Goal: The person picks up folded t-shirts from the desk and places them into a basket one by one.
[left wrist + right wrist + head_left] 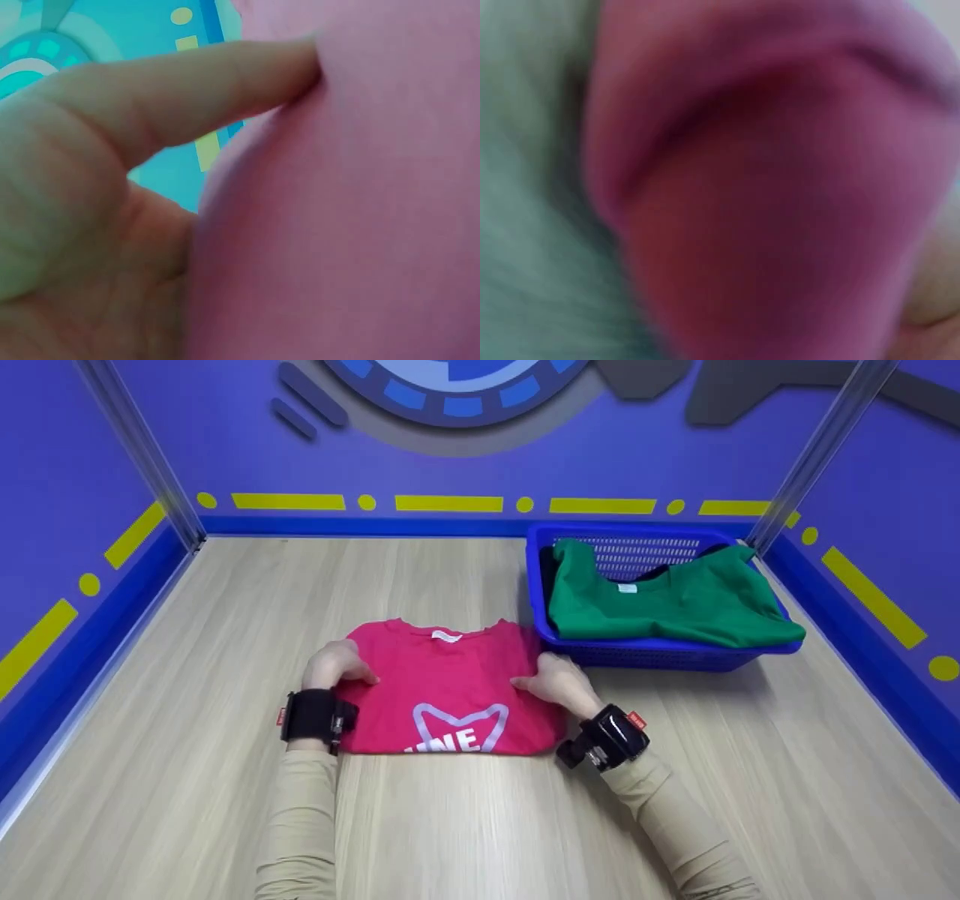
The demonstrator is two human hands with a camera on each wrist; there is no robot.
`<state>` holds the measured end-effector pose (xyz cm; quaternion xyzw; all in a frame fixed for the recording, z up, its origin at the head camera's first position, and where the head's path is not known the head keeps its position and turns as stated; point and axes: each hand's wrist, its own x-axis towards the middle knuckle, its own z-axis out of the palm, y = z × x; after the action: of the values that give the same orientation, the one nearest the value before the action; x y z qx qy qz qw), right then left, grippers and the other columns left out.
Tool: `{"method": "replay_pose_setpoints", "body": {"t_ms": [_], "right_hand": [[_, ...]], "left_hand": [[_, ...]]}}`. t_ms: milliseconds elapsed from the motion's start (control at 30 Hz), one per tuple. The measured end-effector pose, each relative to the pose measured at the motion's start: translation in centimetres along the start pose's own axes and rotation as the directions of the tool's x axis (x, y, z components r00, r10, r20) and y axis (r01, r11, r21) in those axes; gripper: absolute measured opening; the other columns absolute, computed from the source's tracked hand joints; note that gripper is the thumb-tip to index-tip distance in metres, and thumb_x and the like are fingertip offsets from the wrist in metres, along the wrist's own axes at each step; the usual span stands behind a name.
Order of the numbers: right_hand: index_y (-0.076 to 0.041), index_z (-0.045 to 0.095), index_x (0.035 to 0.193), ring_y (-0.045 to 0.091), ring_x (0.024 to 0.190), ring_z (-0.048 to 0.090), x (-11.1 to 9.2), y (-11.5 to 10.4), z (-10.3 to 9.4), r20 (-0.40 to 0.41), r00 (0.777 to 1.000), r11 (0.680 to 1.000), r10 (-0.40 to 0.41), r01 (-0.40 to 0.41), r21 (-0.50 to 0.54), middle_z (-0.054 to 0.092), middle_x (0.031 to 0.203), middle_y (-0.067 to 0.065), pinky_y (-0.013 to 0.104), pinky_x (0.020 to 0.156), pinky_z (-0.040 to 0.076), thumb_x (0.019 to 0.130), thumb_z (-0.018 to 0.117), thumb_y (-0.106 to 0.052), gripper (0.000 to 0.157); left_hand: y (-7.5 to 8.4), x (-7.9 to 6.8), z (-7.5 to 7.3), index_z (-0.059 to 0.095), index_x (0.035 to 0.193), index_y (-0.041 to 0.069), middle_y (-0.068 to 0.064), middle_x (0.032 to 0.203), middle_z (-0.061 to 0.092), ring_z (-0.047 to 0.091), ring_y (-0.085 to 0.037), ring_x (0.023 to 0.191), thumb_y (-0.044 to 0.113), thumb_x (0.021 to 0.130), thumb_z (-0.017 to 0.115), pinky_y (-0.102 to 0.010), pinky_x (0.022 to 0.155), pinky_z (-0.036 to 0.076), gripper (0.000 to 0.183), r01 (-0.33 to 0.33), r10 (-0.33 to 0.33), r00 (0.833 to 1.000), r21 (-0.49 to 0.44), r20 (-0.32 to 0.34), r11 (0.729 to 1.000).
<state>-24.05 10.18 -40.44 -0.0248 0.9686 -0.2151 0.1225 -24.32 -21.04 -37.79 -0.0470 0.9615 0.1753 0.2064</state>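
Note:
A pinkish-red T-shirt [457,679], folded into a compact shape, is in the middle of the table. Its neckline with a white label points away from me, and part of a star print with white letters shows at the near edge. My left hand [335,664] grips the shirt's left side. In the left wrist view the thumb [225,79] presses on top of the cloth, while the other fingers are hidden beneath it. On the opposite side my right hand [562,684] holds the shirt's edge, thumb on top. Blurred cloth [780,210] fills most of the right wrist view.
A blue plastic basket [534,577] stands at the back right, close to the shirt's right corner. Inside it lies a folded green shirt [675,604], which overhangs the rim at the right. Blue-purple panels [480,472] enclose the wooden table [187,735] at the back and sides.

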Motion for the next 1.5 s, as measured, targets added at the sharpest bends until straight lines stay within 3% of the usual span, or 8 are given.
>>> {"method": "replay_pose_setpoints", "body": {"t_ms": [133,267,500,700,933,1233,1367,1500], "right_hand": [[-0.003,0.058,0.095,0.020,0.073,0.048,0.2,0.0,0.1,0.041,0.999,0.999,0.015,-0.017,0.045,0.050,0.079,0.005,0.029,0.062,0.041,0.082,0.069,-0.044,0.044],[-0.004,0.059,0.095,0.019,0.073,0.047,0.2,-0.2,0.1,0.032,0.999,0.995,-0.003,0.000,0.097,0.050,0.080,0.004,0.027,0.061,0.040,0.081,0.072,-0.039,0.040],[-0.001,0.063,0.096,0.020,0.077,0.050,-0.2,-1.1,0.4,-0.067,0.992,0.969,-0.106,0.119,0.217,0.059,0.086,0.008,0.029,0.068,0.044,0.080,0.075,-0.024,0.031],[-0.001,0.066,0.096,0.020,0.077,0.059,-0.5,-1.7,0.7,-0.174,0.970,0.920,-0.171,0.221,0.323,0.068,0.088,0.013,0.030,0.071,0.050,0.079,0.075,-0.016,0.025],[-0.001,0.067,0.089,0.017,0.069,0.057,-0.9,-2.2,0.7,-0.303,0.909,0.859,-0.286,0.383,0.339,0.069,0.078,0.012,0.024,0.063,0.046,0.079,0.075,-0.010,0.015],[0.000,0.067,0.092,0.022,0.073,0.064,-2.4,-3.0,-1.1,-0.476,0.812,0.790,-0.338,0.520,0.325,0.071,0.081,0.013,0.025,0.063,0.048,0.081,0.074,-0.011,0.017],[0.000,0.066,0.088,0.022,0.070,0.062,-3.0,-3.1,-2.2,-0.561,0.753,0.763,-0.345,0.573,0.300,0.069,0.076,0.014,0.023,0.059,0.045,0.080,0.076,-0.012,0.018],[0.001,0.066,0.089,0.020,0.067,0.059,-3.4,-2.8,-3.5,-0.616,0.718,0.731,-0.323,0.603,0.320,0.069,0.077,0.015,0.020,0.057,0.043,0.078,0.077,-0.012,0.020]], "left_hand": [[-0.1,0.1,0.1,0.058,0.108,-0.008,-0.011,0.089,0.054,0.052,-0.022,0.083,0.026,0.078,0.070,-0.030,0.072,0.046,0.047,0.016,-0.016,1.000,-0.005,-0.012,1.000],[-0.2,0.0,0.0,0.060,0.107,-0.008,-0.015,0.094,0.059,0.054,-0.023,0.083,0.024,0.076,0.071,-0.031,0.072,0.047,0.047,0.033,-0.034,0.998,-0.027,-0.044,0.999],[-0.1,-0.6,-0.6,0.052,0.120,-0.012,-0.025,0.116,0.058,0.057,-0.031,0.100,0.023,0.077,0.070,-0.039,0.089,0.050,0.058,0.029,-0.033,0.998,-0.079,-0.050,0.996],[0.0,-1.3,-1.3,0.044,0.127,-0.013,-0.028,0.126,0.053,0.054,-0.038,0.114,0.021,0.078,0.068,-0.043,0.097,0.048,0.065,0.028,-0.035,0.998,-0.135,-0.056,0.990],[0.6,-2.7,-2.2,0.045,0.126,-0.013,-0.028,0.124,0.053,0.054,-0.038,0.113,0.021,0.080,0.069,-0.044,0.097,0.047,0.062,0.012,-0.033,0.993,-0.189,-0.109,0.982],[1.3,-5.8,-4.1,0.046,0.126,-0.012,-0.028,0.123,0.053,0.053,-0.040,0.114,0.023,0.083,0.068,-0.048,0.099,0.045,0.060,-0.019,-0.046,0.974,-0.281,-0.224,0.959],[1.6,-7.1,-4.7,0.048,0.125,-0.011,-0.028,0.118,0.056,0.054,-0.040,0.110,0.024,0.084,0.068,-0.048,0.096,0.046,0.057,-0.065,-0.029,0.949,-0.283,-0.314,0.957],[2.0,-8.2,-5.1,0.053,0.122,-0.009,-0.028,0.111,0.060,0.057,-0.041,0.104,0.026,0.083,0.069,-0.048,0.087,0.048,0.055,-0.120,-0.006,0.904,-0.267,-0.428,0.956]]}}
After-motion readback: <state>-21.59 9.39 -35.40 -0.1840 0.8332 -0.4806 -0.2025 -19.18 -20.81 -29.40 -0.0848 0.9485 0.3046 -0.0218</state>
